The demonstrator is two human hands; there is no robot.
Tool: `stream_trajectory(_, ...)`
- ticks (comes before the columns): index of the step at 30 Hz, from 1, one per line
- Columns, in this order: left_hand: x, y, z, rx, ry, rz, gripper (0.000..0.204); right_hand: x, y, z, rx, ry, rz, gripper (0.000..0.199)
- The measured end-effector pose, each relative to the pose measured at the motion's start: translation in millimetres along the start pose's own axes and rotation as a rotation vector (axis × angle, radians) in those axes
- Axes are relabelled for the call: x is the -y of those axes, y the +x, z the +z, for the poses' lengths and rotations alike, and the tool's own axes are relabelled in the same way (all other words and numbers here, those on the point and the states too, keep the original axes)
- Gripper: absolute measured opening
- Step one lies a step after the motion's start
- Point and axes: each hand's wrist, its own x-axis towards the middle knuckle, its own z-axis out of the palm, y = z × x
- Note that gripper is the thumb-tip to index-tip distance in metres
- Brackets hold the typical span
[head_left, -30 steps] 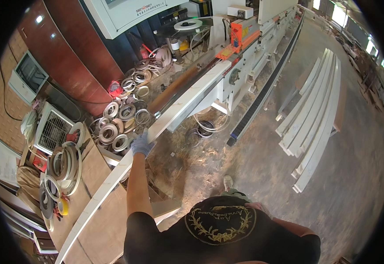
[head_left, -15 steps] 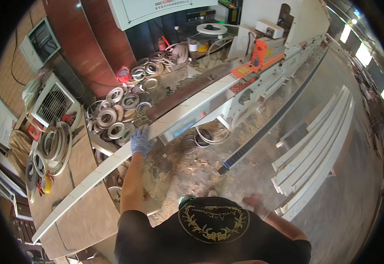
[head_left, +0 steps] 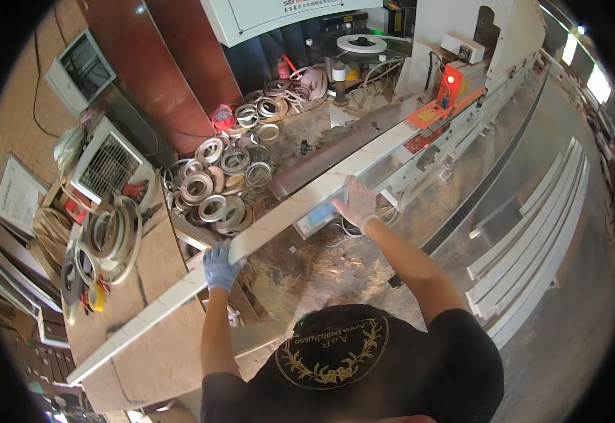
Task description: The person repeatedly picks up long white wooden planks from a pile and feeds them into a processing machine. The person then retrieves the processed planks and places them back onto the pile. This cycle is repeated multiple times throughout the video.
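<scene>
A long narrow white panel (head_left: 279, 215) lies along the infeed of a large grey machine (head_left: 463, 92), running from lower left up toward its orange head (head_left: 455, 81). My left hand (head_left: 221, 266), in a blue glove, grips the panel's near edge at about its middle. My right hand (head_left: 355, 204), in a pale glove, presses flat on the panel farther along, nearer the machine. My dark shirt with a gold emblem fills the bottom of the view.
Several rolls of edge tape (head_left: 212, 187) are heaped on the bench behind the panel, more rolls (head_left: 106, 236) at left beside a white fan unit (head_left: 106, 166). A stack of white strips (head_left: 533, 240) lies on the floor at right. Sawdust covers the floor (head_left: 307, 264).
My right hand has come up from beside my body and now rests on the panel. The panel has slid further toward the machine, and the view has tilted and closed in.
</scene>
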Motion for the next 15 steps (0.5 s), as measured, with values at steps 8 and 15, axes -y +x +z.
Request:
stream_trajectory(8, 63.1, -30.0, -11.3, 0.105, 0.023, -0.061, 0.078, 30.3, 29.0, 64.9, -0.276, -0.152, 0.148, 0.087)
stream_trajectory(15, 51.4, -2.4, 1.9, 0.139, -0.057, -0.070, 0.079, 27.3, 43.6, 38.6, -0.211, -0.208, 0.200, 0.084)
